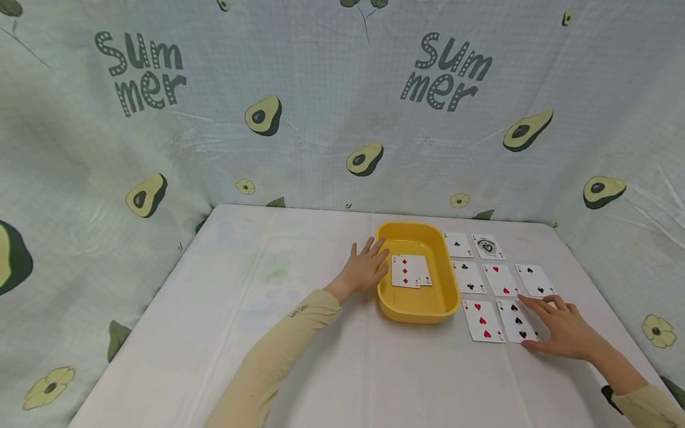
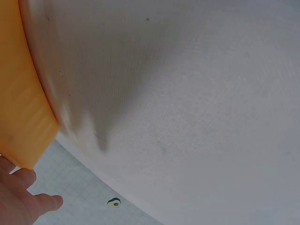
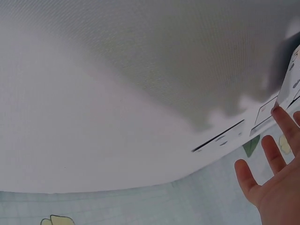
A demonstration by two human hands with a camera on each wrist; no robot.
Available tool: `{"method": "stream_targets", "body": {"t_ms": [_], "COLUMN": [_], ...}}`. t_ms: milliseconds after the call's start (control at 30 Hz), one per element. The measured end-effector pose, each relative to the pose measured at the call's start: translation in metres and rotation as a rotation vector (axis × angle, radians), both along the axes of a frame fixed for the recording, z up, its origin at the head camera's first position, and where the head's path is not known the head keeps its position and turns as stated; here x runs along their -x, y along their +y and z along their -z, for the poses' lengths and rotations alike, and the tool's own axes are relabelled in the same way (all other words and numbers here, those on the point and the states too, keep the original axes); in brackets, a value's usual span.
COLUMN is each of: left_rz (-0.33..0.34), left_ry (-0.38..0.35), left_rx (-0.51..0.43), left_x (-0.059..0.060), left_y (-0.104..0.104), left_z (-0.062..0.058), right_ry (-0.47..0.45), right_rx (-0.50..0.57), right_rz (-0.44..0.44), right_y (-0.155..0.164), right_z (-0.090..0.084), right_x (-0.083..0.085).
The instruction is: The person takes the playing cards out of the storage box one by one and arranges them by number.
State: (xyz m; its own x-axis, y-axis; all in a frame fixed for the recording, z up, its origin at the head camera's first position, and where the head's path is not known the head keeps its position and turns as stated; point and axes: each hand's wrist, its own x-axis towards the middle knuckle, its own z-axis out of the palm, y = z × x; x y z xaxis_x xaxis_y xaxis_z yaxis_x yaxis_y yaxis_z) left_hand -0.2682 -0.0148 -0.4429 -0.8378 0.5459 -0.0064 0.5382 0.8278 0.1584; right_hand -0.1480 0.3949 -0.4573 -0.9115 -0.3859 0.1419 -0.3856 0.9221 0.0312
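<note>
My left hand rests against the left rim of a yellow plastic tub, fingers spread and fairly straight. In the left wrist view, fingertips touch the tub's side. Inside the tub lies a three of diamonds playing card, partly covering another card. To the right, my right hand holds the three of spades card by its edges between thumb and forefinger. That card stands tilted at a fingertip in the right wrist view. The other right-hand fingers are spread.
Right of the tub, several face-up cards lie in rows: three of hearts, two of hearts, two of spades, three of clubs, two of clubs and ace of spades. A patterned cloth hangs behind the white table.
</note>
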Motion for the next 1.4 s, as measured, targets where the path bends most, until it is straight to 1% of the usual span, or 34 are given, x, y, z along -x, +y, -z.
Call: {"method": "stream_targets", "body": {"t_ms": [167,367,767,933,1000,1133,1267,1333,1400], "left_rz": [-0.005,-0.01,-0.013,-0.005,-0.003,-0.004,-0.008,-0.006,-0.004], "left_ry": [0.003,0.002,0.007,0.008,0.007,0.018,0.027,0.023,0.026], "left_rx": [0.015,0.011,0.012,0.003,0.002,0.001,-0.014,-0.025,-0.03], "left_x": [0.0,0.0,-0.002,-0.003,-0.003,-0.003,-0.002,-0.002,-0.002], "left_y": [0.0,0.001,0.001,0.001,0.0,0.0,-0.001,-0.001,-0.001], "left_z": [0.0,0.001,-0.002,-0.003,-0.003,-0.002,-0.001,0.0,0.0], "right_ry": [0.016,0.041,0.016,-0.013,-0.01,0.031,0.064,0.057,0.031], "right_rx": [-0.004,-0.003,-0.003,-0.003,0.0,0.018,0.047,0.058,0.064], "right_rz": [-0.026,-0.042,-0.021,-0.001,-0.002,-0.023,-0.047,-0.046,-0.036], "right_y": [0.003,0.004,0.004,0.003,0.001,-0.004,-0.017,-0.026,-0.034], "right_z": [-0.001,-0.001,0.0,0.001,0.0,-0.003,-0.01,-0.014,-0.018], "right_x": [-0.001,-0.002,-0.001,-0.002,-0.001,0.004,0.01,0.013,0.015]}}
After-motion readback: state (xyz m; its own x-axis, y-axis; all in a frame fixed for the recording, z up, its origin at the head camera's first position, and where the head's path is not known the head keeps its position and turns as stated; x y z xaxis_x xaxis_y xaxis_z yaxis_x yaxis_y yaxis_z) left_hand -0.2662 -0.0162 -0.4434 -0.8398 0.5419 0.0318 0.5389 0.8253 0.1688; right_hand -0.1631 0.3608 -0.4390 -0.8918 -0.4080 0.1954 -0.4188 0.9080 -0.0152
